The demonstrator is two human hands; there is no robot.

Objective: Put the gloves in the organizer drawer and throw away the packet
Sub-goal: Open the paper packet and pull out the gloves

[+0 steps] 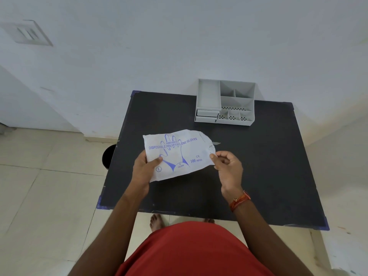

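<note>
Grip: left hand (143,168) and right hand (229,166) pinch white blue-printed glove packet (179,154), crumpled, above table (268,166).

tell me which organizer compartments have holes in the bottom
The front right ones on the organizer: the wide slot and three small cells before it. The others are solid.

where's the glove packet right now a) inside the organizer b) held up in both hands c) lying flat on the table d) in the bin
b: the glove packet is pinched by the left hand at one edge and the right hand at the other, above the black table, short of the organizer.
</note>
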